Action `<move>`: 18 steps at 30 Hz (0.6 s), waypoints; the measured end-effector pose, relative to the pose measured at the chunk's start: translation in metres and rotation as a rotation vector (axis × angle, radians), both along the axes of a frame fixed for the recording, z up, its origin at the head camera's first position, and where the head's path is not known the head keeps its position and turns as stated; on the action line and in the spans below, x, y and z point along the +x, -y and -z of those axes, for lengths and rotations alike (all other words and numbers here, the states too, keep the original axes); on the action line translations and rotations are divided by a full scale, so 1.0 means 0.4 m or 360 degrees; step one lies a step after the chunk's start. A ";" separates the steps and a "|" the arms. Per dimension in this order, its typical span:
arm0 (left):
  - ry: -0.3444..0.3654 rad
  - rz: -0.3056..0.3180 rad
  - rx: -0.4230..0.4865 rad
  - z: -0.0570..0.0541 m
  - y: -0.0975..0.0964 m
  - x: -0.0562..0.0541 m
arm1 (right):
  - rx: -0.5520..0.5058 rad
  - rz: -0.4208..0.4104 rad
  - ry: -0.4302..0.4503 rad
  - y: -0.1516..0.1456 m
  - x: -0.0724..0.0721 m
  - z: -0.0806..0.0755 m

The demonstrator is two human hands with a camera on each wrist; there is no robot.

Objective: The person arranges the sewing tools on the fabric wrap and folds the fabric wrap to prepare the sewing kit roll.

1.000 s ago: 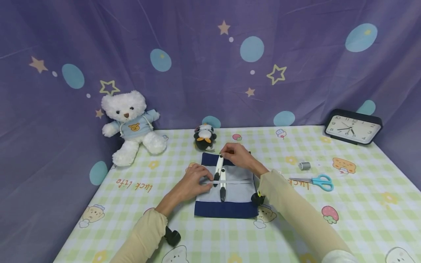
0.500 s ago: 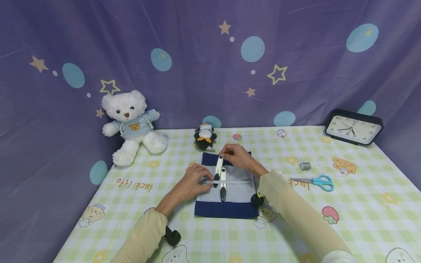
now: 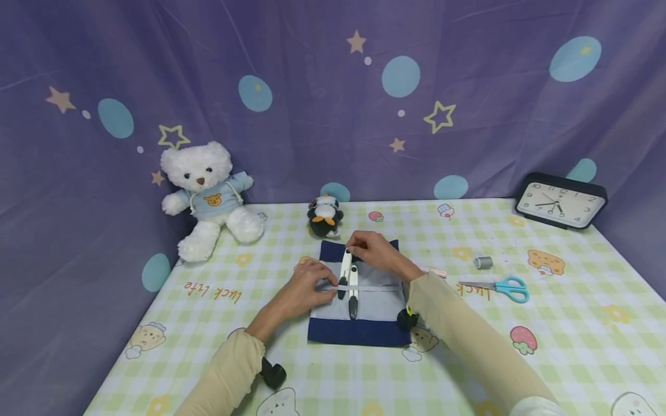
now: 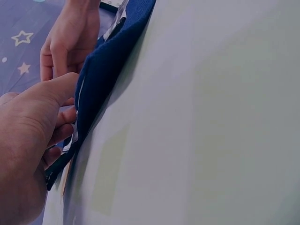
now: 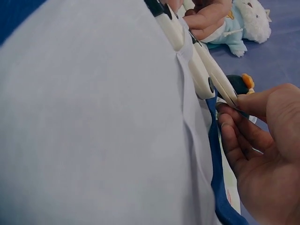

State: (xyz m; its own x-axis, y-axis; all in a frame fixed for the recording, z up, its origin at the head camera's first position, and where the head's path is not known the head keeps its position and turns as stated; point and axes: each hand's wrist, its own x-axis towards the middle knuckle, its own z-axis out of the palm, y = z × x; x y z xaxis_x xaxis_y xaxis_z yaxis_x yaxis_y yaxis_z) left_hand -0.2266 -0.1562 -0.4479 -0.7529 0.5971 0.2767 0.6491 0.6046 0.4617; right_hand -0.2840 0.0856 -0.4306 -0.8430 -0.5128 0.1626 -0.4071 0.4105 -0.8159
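Note:
A fabric pouch [image 3: 359,332], grey inside with navy end bands, lies spread on the table with a pale elastic strap [image 3: 382,288] across its middle. Two slim white tools with black ends lie under the strap; their kind is unclear. My right hand [image 3: 376,249] pinches the far end of the left white tool [image 3: 346,264] between thumb and fingers, also seen in the right wrist view. The other white tool [image 3: 354,278] lies beside it. My left hand [image 3: 308,287] pinches the strap near its left end. In the left wrist view, the pouch's navy edge [image 4: 105,70] hides those fingertips.
Blue-handled scissors [image 3: 512,288] and a grey thread spool [image 3: 483,263] lie to the right. A penguin toy [image 3: 325,217] stands behind the pouch. A white teddy bear [image 3: 210,193] sits at the back left, and a clock [image 3: 561,201] at the back right.
My right hand has slid slightly nearer to me with the left white tool, whose black end reaches a little further past the strap. The left hand has stayed in place.

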 end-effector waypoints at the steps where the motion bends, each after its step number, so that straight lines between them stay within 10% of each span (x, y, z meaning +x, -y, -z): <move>1: -0.0004 0.0002 0.0000 0.000 0.000 -0.001 | -0.0001 -0.0005 0.0003 0.000 0.000 0.002; 18: -0.0023 0.0013 0.0012 0.000 -0.001 -0.002 | -0.0018 -0.0051 0.0008 0.000 0.001 0.010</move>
State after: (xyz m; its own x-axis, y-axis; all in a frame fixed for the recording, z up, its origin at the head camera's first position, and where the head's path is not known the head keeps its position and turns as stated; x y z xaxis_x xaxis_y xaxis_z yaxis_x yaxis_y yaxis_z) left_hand -0.2275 -0.1557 -0.4480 -0.7437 0.6013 0.2922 0.6609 0.5956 0.4565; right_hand -0.2834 0.0855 -0.4345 -0.8271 -0.5375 0.1642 -0.4157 0.3883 -0.8224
